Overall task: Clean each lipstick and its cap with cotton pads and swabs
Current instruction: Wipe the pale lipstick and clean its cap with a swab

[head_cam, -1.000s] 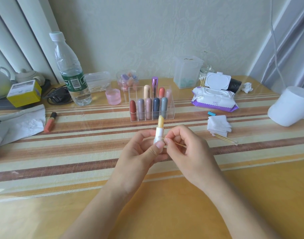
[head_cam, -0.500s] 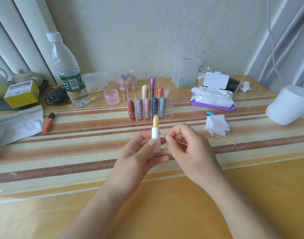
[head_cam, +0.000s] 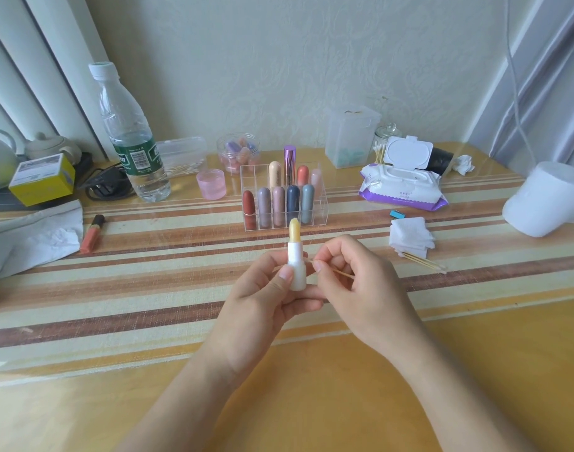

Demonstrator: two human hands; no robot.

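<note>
Left hand [head_cam: 262, 295] grips lipstick [head_cam: 296, 256] upright, thumb and fingers curled round the white tube. Yellow stick exposed, just in front of the rack [head_cam: 321, 216]. Right hand [head_cam: 354, 285] pinches a swab [head_cam: 341, 272] between thumb and forefinger. The swab meets the tube; its tip is unclear. Pads [head_cam: 409, 236] front-right of rack. Wipes [head_cam: 403, 187] right of rack, bottle [head_cam: 132, 141] left.
</note>
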